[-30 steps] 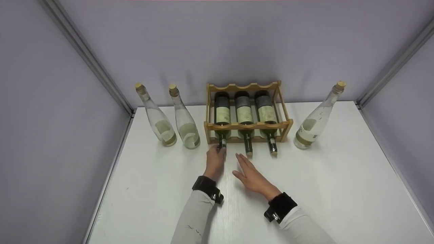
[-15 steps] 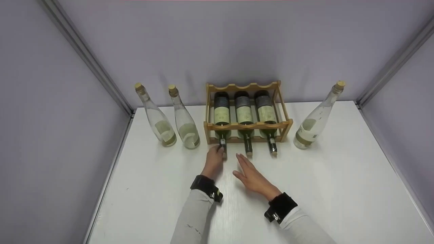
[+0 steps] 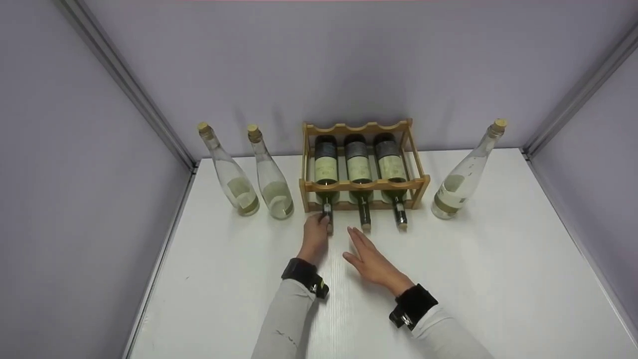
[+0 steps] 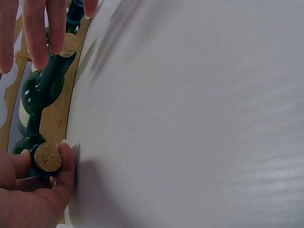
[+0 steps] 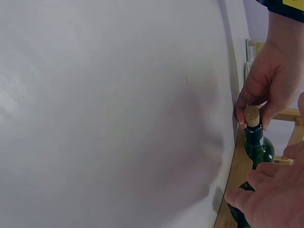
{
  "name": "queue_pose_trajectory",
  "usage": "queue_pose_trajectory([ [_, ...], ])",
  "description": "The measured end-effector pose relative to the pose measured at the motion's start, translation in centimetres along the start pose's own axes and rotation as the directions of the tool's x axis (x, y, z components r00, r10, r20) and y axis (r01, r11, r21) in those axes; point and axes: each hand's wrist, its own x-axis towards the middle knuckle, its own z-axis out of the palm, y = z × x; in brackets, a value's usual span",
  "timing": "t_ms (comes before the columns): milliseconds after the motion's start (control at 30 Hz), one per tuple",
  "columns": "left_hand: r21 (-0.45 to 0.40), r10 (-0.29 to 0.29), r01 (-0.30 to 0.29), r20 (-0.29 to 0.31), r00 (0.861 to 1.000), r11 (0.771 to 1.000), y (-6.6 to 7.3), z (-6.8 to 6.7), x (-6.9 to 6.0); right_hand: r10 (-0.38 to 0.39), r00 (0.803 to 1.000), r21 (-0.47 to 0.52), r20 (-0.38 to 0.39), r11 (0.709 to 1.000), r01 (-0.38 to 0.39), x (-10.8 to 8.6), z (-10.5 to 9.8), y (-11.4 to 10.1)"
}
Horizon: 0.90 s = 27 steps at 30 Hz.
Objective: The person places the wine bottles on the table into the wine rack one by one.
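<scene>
Three dark green wine bottles lie side by side in a wooden wine rack, their corked necks pointing towards me. My left hand holds the neck of the leftmost wine bottle. In the left wrist view, thumb and fingers pinch that neck just around its cork. The same cork also shows between the fingers in the right wrist view. My right hand, fingers extended, hovers in front of the middle wine bottle and appears apart from it. At the right lies the third wine bottle.
Two clear corked bottles, one at the far left and one nearer the rack, stand upright on the white table. Another clear bottle stands right of the rack. Grey walls enclose the table's back and sides.
My left thumb and fingers have shifted slightly on the leftmost bottle's neck, leaving more of the neck and cork visible. That bottle's label looks slightly turned. My right hand has barely moved.
</scene>
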Motion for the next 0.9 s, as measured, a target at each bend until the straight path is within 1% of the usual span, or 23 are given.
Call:
queue_pose_trajectory([
  [67, -0.011, 0.005, -0.006, -0.004, 1.0, 1.0, -0.1, 0.0, -0.1, -0.001, 1.0, -0.001, 0.002, 1.0, 0.001, 0.0, 0.0, 0.0],
  [200, 0.01, 0.02, -0.02, -0.004, 1.0, 1.0, -0.1, -0.1, -0.2, 0.002, 1.0, 0.005, 0.007, 1.0, -0.002, -0.1, 0.0, 0.0],
  [400, 0.021, 0.032, -0.032, 0.027, 0.999, 0.999, -0.1, -0.3, -0.4, -0.005, 1.0, 0.014, -0.001, 1.0, 0.006, -0.3, -0.1, 0.1],
  [567, 0.052, 0.034, -0.036, 0.036, 0.999, 0.998, 0.3, -0.6, -0.7, 0.0, 1.0, 0.014, -0.013, 1.0, 0.001, -0.5, -0.2, 0.3],
  [667, 0.103, 0.031, -0.035, 0.033, 0.999, 0.994, 0.5, -0.8, -0.9, 0.007, 1.0, 0.01, -0.022, 1.0, -0.006, -0.6, -0.3, 0.4],
  [767, 0.172, 0.037, -0.041, 0.026, 0.999, 0.984, 0.5, -1.0, -1.2, 0.021, 1.0, 0.003, -0.022, 1.0, -0.021, -1.0, -0.6, 0.5],
  [900, 0.257, 0.045, -0.048, 0.018, 0.999, 0.965, 0.5, -1.4, -1.8, 0.033, 0.999, 0.01, -0.028, 0.999, -0.033, -1.4, -1.1, 0.7],
])
